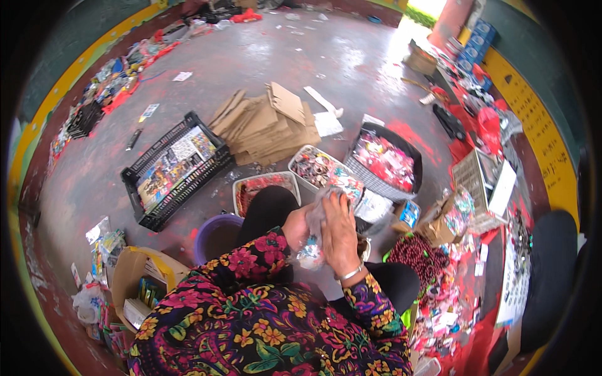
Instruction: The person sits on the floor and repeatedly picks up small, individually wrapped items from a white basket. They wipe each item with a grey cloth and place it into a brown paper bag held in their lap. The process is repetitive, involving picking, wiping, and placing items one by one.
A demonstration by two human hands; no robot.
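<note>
My right hand [339, 230], with a silver bangle at the wrist, lies over a crumpled grey cloth [320, 202], fingers pointing away from me. On the cloth's other side is my left hand [297, 228], its fingers mostly hidden. A clear plastic packet [310, 255] with a white and coloured print shows below and between my hands, above my lap. Just beyond them stand a white tray [270, 177] of reddish items and a white basket [308, 168] of small ring-like pieces. A colourful printed packet [347, 182] rests by the basket.
Flattened cardboard [268, 122] lies ahead, near a black crate [181, 164] of printed packs. A grey checked basket [383, 162] holds pink packets. At left are a purple bucket [207, 239] and a cardboard box [146, 263]. Dark red beads [416, 258] and loose packets lie at right.
</note>
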